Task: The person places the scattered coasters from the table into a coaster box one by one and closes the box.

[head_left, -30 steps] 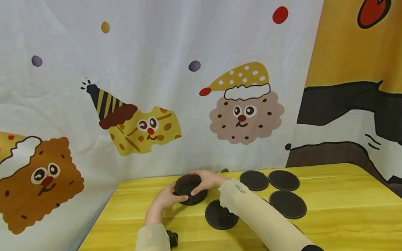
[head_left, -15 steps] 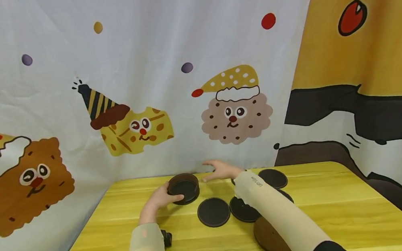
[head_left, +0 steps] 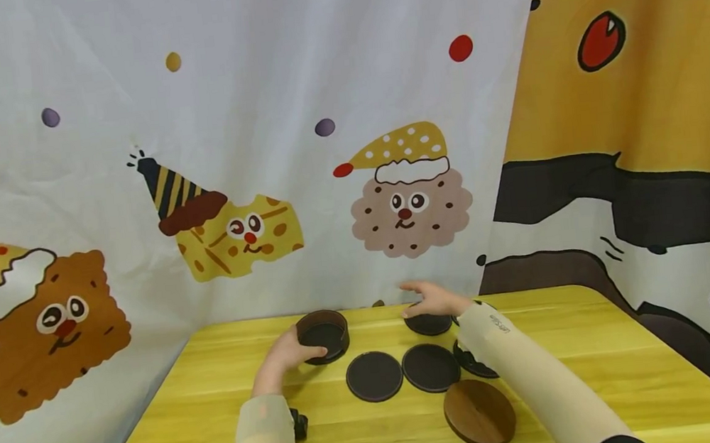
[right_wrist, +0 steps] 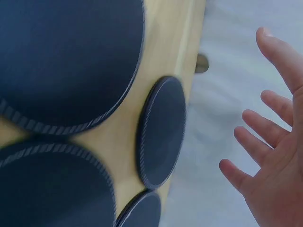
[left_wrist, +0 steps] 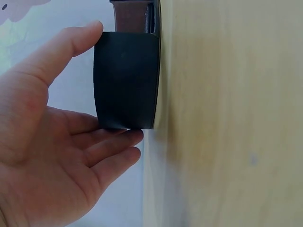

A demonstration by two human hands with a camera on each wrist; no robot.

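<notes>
In the head view, my left hand (head_left: 284, 351) holds a round, dark coaster holder (head_left: 321, 318) by its left side, at the back left of the table. The left wrist view shows the holder's black outer wall (left_wrist: 127, 80), with the thumb at one edge and the fingers at the other. My right hand (head_left: 434, 299) has its fingers spread and holds nothing. It hovers beside a round black coaster (head_left: 429, 325) at the back. Two more black coasters, a left one (head_left: 374, 376) and a right one (head_left: 431, 368), lie nearer the front.
A thicker brown disc (head_left: 479, 414) lies at the front right. Another black coaster (head_left: 471, 361) is partly covered by the right sleeve (head_left: 516, 363). The yellow wood-grain table (head_left: 175, 424) ends at a printed cloth backdrop (head_left: 335, 280).
My right hand has let go of the coaster holder and moved right, over the back coasters. The left hand still grips the holder. The brown disc has come out from behind the right arm.
</notes>
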